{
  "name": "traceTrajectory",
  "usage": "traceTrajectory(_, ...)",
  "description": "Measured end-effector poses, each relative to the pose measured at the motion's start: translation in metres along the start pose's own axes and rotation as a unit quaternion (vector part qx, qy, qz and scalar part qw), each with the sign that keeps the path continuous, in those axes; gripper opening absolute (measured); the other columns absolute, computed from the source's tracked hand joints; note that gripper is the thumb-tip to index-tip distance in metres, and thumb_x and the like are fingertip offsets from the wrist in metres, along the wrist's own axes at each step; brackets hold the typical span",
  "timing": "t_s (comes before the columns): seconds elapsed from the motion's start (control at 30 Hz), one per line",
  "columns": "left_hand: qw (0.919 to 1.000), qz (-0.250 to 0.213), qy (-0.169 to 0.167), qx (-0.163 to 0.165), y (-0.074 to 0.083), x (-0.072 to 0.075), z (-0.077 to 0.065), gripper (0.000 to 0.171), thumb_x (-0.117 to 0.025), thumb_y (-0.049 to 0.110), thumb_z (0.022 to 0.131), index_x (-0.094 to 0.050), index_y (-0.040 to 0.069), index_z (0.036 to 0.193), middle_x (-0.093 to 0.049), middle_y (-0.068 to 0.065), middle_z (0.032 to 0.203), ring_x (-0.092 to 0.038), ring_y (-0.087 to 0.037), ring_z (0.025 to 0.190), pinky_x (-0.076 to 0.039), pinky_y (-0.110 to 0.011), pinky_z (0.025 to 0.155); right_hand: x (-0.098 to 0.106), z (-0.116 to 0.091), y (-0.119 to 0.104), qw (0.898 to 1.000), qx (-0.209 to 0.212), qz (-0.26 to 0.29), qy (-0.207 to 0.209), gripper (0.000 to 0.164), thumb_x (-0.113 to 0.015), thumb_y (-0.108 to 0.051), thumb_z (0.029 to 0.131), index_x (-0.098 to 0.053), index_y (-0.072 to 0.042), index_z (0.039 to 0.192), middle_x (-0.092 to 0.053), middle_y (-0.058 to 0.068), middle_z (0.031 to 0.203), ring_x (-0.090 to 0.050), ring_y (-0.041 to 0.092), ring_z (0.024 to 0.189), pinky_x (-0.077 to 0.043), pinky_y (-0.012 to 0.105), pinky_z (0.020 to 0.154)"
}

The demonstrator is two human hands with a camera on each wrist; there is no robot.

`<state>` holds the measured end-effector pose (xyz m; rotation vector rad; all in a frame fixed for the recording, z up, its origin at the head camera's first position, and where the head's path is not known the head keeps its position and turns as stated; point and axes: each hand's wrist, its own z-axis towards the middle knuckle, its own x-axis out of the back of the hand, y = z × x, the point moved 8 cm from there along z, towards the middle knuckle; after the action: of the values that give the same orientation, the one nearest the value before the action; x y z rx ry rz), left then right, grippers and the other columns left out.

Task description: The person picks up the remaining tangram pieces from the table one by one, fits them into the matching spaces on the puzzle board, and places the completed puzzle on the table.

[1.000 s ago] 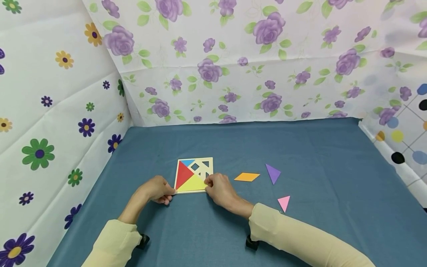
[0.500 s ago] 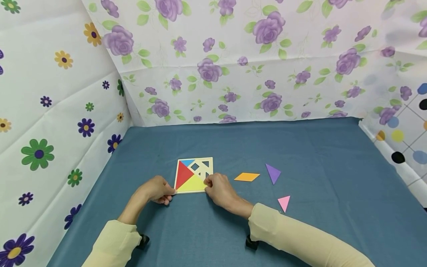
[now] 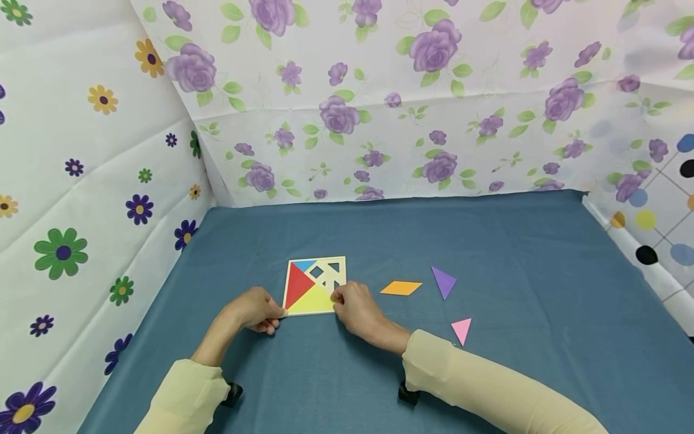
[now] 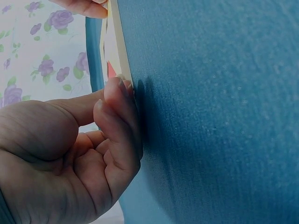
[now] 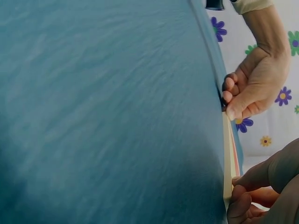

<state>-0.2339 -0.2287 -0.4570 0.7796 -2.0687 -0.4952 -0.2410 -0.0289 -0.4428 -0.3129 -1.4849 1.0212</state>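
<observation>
A cream wooden tangram board (image 3: 327, 271) lies on the blue cloth. In it sit a red triangle (image 3: 296, 286), a yellow triangle (image 3: 312, 301) and a blue piece (image 3: 303, 264); several cut-outs at its upper right show cloth through them. My left hand (image 3: 256, 308) pinches the near left corner, thumb above and fingers at the edge, as the left wrist view shows on the board's side (image 4: 122, 51). Near the right corner, my right hand (image 3: 358, 308) grips the board's edge, its fingertips overlapping the yellow triangle's tip. That hand hides this corner in the head view.
Right of the board lie an orange parallelogram (image 3: 401, 288), a purple triangle (image 3: 444, 282) and a pink triangle (image 3: 462, 330). Flower-printed sheets (image 3: 336, 150) hang behind and at the left of the blue cloth (image 3: 515, 259). Black wrist cameras (image 3: 409, 395) sit under the cuffs.
</observation>
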Motion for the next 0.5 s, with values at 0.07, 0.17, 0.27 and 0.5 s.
traceTrajectory(0.07,1.0,-0.003,0.001,-0.004,0.0005,0.0,0.0001,0.022,-0.068,0.012,0.101,-0.069,-0.004,0.086,-0.064,-0.007,0.066,-0.06,-0.01,0.055,-0.049,-0.022,0.054,-0.0003,0.0,-0.0008,1.0,0.006,-0.008,0.0,0.032,-0.061,0.015,0.09,-0.062,-0.006,0.065,-0.027,-0.005,0.058,-0.027,0.012,0.056,-0.026,0.025,0.055)
traceTrajectory(0.17,0.9999,-0.006,0.0,-0.011,0.0008,0.0002,-0.0004,0.022,-0.069,0.012,0.101,-0.069,-0.004,0.085,-0.063,-0.007,0.065,-0.06,-0.01,0.054,-0.049,-0.022,0.053,0.0002,-0.0004,-0.0031,1.0,0.016,-0.021,0.002,0.041,-0.06,0.015,0.089,-0.052,-0.011,0.059,-0.022,-0.005,0.059,-0.023,0.012,0.057,-0.023,0.025,0.055)
traceTrajectory(0.27,0.9999,-0.009,0.001,-0.012,0.0009,0.0004,-0.0008,0.022,-0.069,0.011,0.101,-0.068,-0.004,0.085,-0.063,-0.007,0.065,-0.06,-0.011,0.054,-0.05,-0.022,0.053,0.0006,-0.0005,-0.0041,0.999,0.022,-0.023,0.005,0.045,-0.06,0.015,0.089,-0.046,-0.014,0.058,-0.02,-0.005,0.06,-0.021,0.012,0.057,-0.022,0.025,0.055)
traceTrajectory(0.5,0.9999,-0.012,0.001,-0.004,-0.0002,-0.001,0.0005,0.021,-0.069,0.01,0.101,-0.069,-0.004,0.085,-0.063,-0.007,0.065,-0.061,-0.011,0.055,-0.05,-0.023,0.054,0.001,0.0003,-0.0031,1.0,0.024,-0.013,0.003,0.043,-0.06,0.015,0.089,-0.047,-0.012,0.058,-0.022,-0.006,0.058,-0.021,0.011,0.055,-0.022,0.025,0.054)
